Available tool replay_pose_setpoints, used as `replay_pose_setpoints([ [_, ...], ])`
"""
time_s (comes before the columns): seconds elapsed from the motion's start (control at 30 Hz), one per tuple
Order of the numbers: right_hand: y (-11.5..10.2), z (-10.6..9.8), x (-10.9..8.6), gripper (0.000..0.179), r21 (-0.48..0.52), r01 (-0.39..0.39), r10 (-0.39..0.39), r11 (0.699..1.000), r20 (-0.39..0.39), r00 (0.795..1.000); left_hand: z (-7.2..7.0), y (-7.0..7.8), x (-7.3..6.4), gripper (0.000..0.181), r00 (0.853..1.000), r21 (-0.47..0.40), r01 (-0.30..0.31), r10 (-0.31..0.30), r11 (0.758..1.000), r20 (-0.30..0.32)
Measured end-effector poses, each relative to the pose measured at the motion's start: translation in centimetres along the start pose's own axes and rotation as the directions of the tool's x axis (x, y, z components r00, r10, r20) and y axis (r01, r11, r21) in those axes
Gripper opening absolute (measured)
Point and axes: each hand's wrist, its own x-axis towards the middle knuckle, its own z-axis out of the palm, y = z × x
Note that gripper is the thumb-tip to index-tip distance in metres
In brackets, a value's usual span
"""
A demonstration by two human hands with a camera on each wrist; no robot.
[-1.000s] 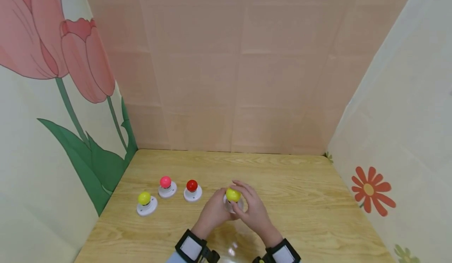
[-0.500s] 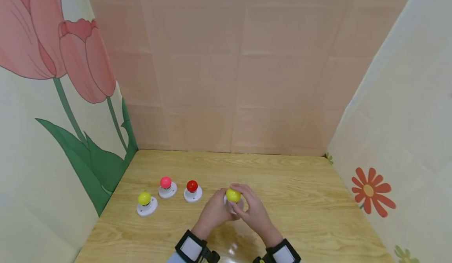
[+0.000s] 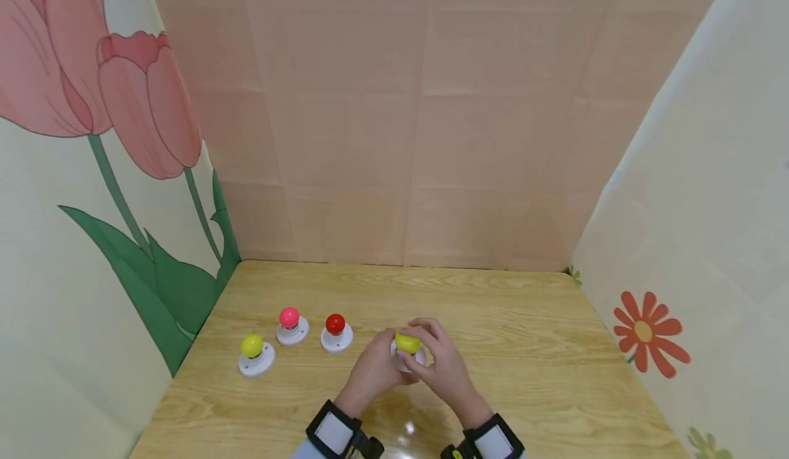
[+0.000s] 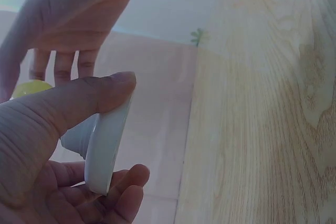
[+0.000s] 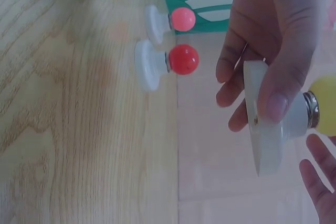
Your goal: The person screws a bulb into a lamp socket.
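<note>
Held above the table is a white round lamp socket (image 4: 107,145) carrying a yellow light bulb (image 3: 407,342). My left hand (image 3: 376,366) grips the socket's base, its thumb on one face and its fingers round the other side. The thumb lies across the rim in the right wrist view. My right hand (image 3: 446,370) has thumb and fingers curled about the bulb, covering part of it in the head view. A metal screw collar (image 5: 312,109) shows between bulb and socket. Most of the bulb is hidden behind my left hand in the left wrist view.
Left of my hands, three similar sockets stand upright on the wooden table (image 3: 524,349): one with a red bulb (image 3: 335,324), one with a pink bulb (image 3: 289,318), one with another yellow bulb (image 3: 251,346). Printed cloth walls (image 3: 401,137) enclose the table's back and sides.
The right fingers shift on the bulb: half a second ago more of its top was bare, and now they cover its upper side. The left hand and socket stay in place.
</note>
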Motion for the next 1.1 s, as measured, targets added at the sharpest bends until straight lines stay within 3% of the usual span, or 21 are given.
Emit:
replay_pose_setpoints([
  [0.4, 0.84, -0.3, 0.06, 0.039, -0.009, 0.105, -0.104, 0.994, 0.031, 0.994, -0.26, 0.39, -0.06, 0.074, 1.0, -0.019, 0.023, -0.023, 1.0, -0.011],
  [0.8, 0.72, -0.29, -0.11, 0.039, -0.005, 0.06, -0.06, 0.998, 0.033, 0.998, -0.29, 0.51, -0.12, 0.073, 1.0, -0.017, 0.02, -0.021, 1.0, -0.005],
  [1.1, 0.33, -0.16, 0.11, 0.036, -0.022, 0.023, -0.023, 0.999, -0.019, 1.0, 0.07, 0.39, -0.14, 0.076, 1.0, -0.034, 0.011, -0.011, 0.999, 0.006],
])
